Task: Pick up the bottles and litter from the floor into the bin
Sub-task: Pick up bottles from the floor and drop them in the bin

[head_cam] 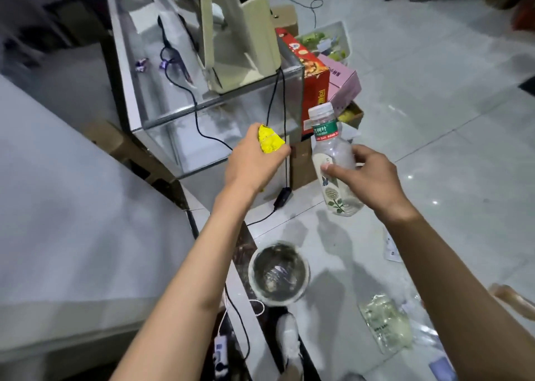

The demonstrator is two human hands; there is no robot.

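My left hand (254,160) is closed around a crumpled yellow wrapper (269,140), held up in the air. To its right my right hand (367,175) grips an empty clear plastic bottle (333,155) with a white cap and green label, held upright. Below both hands a round bin (279,273) stands on the floor with some clear plastic inside. A crumpled clear plastic bag (386,322) lies on the tiles to the right of the bin, with a white paper scrap (391,249) further up.
A glass display counter (202,111) with a cream bag (240,33) and cables stands ahead. Red and pink cartons (317,88) and cardboard boxes are stacked beside it. A white countertop (72,207) fills the left. A power strip (220,351) and my shoe (289,340) are below.
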